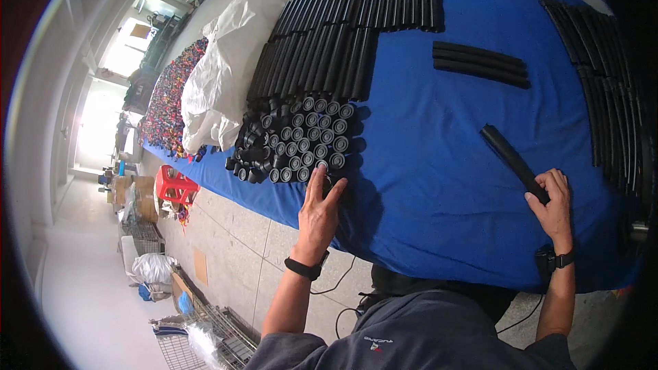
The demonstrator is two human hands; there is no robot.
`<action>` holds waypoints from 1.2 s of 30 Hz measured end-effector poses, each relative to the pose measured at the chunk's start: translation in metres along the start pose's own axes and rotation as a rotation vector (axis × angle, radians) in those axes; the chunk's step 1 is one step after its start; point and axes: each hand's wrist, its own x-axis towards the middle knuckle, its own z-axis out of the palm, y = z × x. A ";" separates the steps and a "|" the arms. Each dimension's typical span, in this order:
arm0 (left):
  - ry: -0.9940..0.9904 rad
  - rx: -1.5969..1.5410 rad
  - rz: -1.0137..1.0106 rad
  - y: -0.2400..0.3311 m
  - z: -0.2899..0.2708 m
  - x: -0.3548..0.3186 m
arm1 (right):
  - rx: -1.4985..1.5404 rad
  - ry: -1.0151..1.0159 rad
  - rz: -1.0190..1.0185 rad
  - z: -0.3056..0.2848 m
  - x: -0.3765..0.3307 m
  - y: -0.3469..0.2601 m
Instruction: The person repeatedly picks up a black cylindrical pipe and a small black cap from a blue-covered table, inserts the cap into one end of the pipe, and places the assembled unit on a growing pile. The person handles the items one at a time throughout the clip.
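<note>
My left hand (317, 216) is at the near edge of a group of round black caps (312, 134), most of them standing with their grey ringed ends up. Its thumb and fingers curl around a black cap (328, 183), which they partly hide. Toward the right of the blue-covered table, my right hand (553, 207) grips the near end of a black tube (508, 153). That tube lies slantwise, its far end pointing up and left, away from the caps. Three similar black tubes (480, 65) rest side by side beyond it.
Behind the caps, black tubes (308, 58) lie in two rows. More tubes (603, 82) line the right edge of the blue cloth (425, 212). To the left are a white plastic sheet (226, 68), a multicoloured heap (171, 96) and a red stool (175, 186) on the floor.
</note>
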 end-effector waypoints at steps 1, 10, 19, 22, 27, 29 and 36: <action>0.013 0.004 -0.010 0.001 0.000 0.000 | 0.001 -0.001 0.003 0.000 0.000 0.000; -0.002 0.075 0.014 -0.002 0.003 -0.001 | 0.008 0.010 -0.005 -0.001 0.001 -0.002; -0.015 0.070 -0.051 0.005 -0.005 0.001 | 0.009 0.007 0.012 -0.002 0.001 -0.003; -0.031 0.054 -0.118 0.008 -0.012 0.000 | 0.006 0.002 0.013 -0.002 0.001 -0.001; 0.102 0.090 -0.078 0.011 -0.024 -0.003 | 0.002 -0.018 0.047 0.001 -0.001 0.004; 0.159 0.031 -0.040 0.019 -0.031 -0.001 | 0.004 -0.003 0.038 0.000 -0.001 0.001; -0.047 -0.961 0.039 0.105 -0.051 0.049 | 0.003 0.026 -0.015 0.000 -0.002 -0.002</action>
